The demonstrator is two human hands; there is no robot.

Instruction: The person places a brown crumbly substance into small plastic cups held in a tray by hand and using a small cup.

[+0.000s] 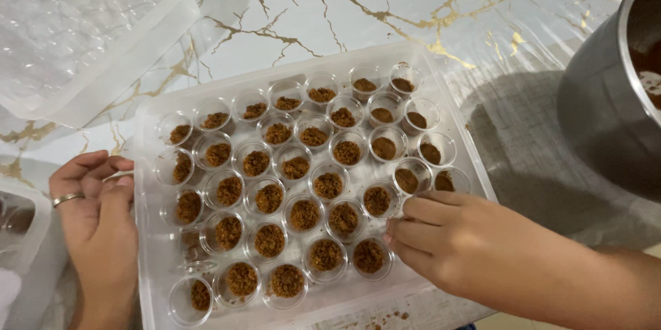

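Note:
A clear plastic tray holds several small clear cups, each with a layer of brown crumbs. My left hand, with a ring on one finger, rests against the tray's left wall, fingers curled, holding nothing I can see. My right hand reaches in from the lower right. Its fingertips touch the cups at the tray's near right corner, beside one cup. I cannot tell if it grips a cup.
A clear plastic lid lies at the upper left on the white marble-patterned table with gold veins. A metal pot with brown mix stands at the right. Another clear container sits at the left edge.

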